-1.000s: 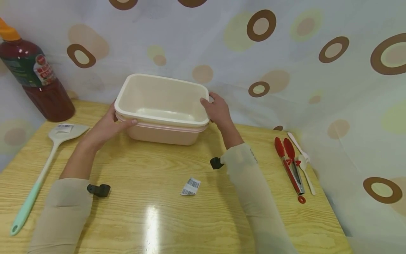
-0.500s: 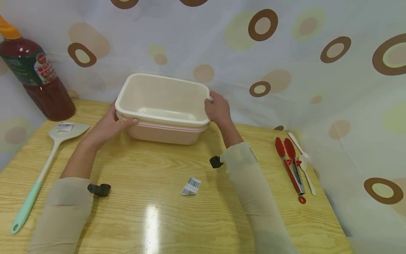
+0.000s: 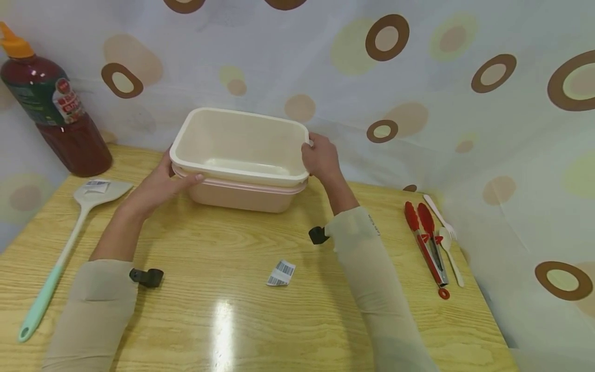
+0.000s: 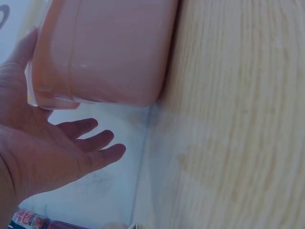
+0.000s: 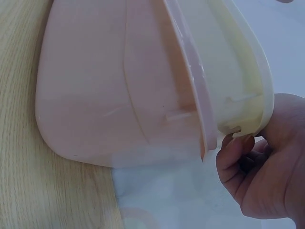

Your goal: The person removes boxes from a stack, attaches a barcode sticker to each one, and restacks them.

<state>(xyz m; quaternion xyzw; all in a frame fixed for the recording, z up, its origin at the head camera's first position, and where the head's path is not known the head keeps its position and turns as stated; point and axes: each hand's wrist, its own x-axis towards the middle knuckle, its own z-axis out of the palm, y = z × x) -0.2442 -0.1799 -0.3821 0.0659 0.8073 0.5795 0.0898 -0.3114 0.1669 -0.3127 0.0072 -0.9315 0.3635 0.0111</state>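
The cream tub [image 3: 241,137] sits nested in a pink tub [image 3: 237,198] towards the back of the desk [image 3: 209,258], mouth upward, long axis running left to right. The right hand [image 3: 322,156] has a firm, curled grip on its right-end rim — the left hand [image 3: 158,187] grips loosely, thumb against the front-left edge, three fingers spread clear.

A: so how are the arms sitting?

B: both stretched forward, left arm [image 3: 93,310] and right arm [image 3: 376,284] each angled inward, bare at the wrists [image 3: 131,212].

A: and the hands?

B: left hand [image 3: 160,186] is pretty splayed tbh, thumb [image 4: 25,50] sticking out straight, three fingers [image 4: 97,141] spread and roughly straight from the wrist cam. right hand [image 3: 323,157] is way tighter, fingers [image 5: 232,158] curled into a pinch. they're well apart too.
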